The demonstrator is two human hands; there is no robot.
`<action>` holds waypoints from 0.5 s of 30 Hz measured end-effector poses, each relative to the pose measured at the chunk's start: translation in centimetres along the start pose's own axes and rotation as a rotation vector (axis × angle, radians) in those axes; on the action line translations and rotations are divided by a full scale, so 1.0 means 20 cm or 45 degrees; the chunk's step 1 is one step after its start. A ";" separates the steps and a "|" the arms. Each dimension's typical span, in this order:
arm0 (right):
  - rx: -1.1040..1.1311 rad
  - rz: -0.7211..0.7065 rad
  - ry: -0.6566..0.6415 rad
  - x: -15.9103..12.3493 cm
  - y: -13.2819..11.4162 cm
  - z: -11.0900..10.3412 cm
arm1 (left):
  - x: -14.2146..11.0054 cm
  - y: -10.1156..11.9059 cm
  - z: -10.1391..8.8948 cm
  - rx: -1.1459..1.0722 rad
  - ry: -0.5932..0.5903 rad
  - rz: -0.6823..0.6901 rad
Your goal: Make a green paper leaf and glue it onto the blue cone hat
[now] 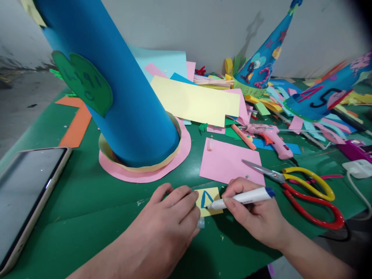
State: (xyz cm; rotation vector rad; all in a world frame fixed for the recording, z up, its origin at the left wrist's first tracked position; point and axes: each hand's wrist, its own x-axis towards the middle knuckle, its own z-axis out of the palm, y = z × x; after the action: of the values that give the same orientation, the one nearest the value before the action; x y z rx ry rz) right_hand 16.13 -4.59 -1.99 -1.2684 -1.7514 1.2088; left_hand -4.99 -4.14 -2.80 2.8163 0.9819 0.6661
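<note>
My right hand (pixel 255 217) grips a white marker (pixel 247 197) with a dark blue end. The marker's tip rests on a small yellow paper card (pixel 215 193), where a blue triangle-like outline is drawn. Closed fingers of my left hand (pixel 171 221) press the card's left edge onto the table. A pale, ridged cap (pixel 201 223) sticks out from under those fingers, mostly hidden. Above the card lies a pink paper sheet (pixel 229 159), with the tip of red-and-yellow-handled scissors (pixel 283 177) across its right side.
A tall blue paper cylinder (pixel 128 100) stands in a pink-brimmed ring (pixel 145 176). A phone (pixel 29 193) lies at left. A pink glue gun (pixel 270 139), decorated blue cone hats (pixel 261 62), paper scraps and a white plug (pixel 359 168) occupy the back and right of the green table (pixel 116 201).
</note>
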 end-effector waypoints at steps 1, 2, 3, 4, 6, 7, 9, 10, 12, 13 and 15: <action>-0.012 -0.006 0.006 0.00 0.00 0.00 | 0.00 0.00 -0.01 -0.006 -0.018 -0.005; -0.022 -0.014 0.010 0.00 0.00 0.00 | 0.00 0.01 -0.01 -0.013 -0.044 -0.018; -0.030 -0.021 0.014 0.00 0.00 0.00 | 0.00 0.01 -0.02 -0.020 -0.084 -0.036; -0.035 -0.028 0.018 0.00 0.01 0.00 | 0.01 0.01 -0.03 -0.026 -0.128 -0.054; -0.040 -0.037 0.038 0.00 0.01 0.00 | 0.01 0.02 -0.04 -0.038 -0.181 -0.084; -0.042 -0.041 0.049 0.00 0.01 0.00 | 0.01 0.02 -0.04 -0.040 -0.177 -0.087; -0.046 -0.056 0.073 0.00 0.02 0.00 | 0.01 0.01 -0.04 -0.042 -0.123 -0.069; -0.049 -0.064 0.084 0.00 0.02 0.00 | 0.01 0.01 -0.03 -0.043 -0.088 -0.057; -0.052 -0.075 0.096 -0.01 0.02 0.00 | 0.01 0.01 -0.02 -0.038 -0.050 -0.048; -0.052 -0.078 0.101 -0.01 0.02 0.00 | 0.01 0.01 -0.02 -0.036 -0.052 -0.053; -0.053 -0.085 0.112 -0.01 0.03 0.00 | 0.01 0.01 -0.01 -0.030 -0.059 -0.065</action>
State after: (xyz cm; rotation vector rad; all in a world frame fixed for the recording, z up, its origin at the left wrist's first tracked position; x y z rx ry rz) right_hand 16.39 -4.70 -2.45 -1.2577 -1.7488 1.0683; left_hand -4.96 -4.19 -2.51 2.7631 1.0267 0.6001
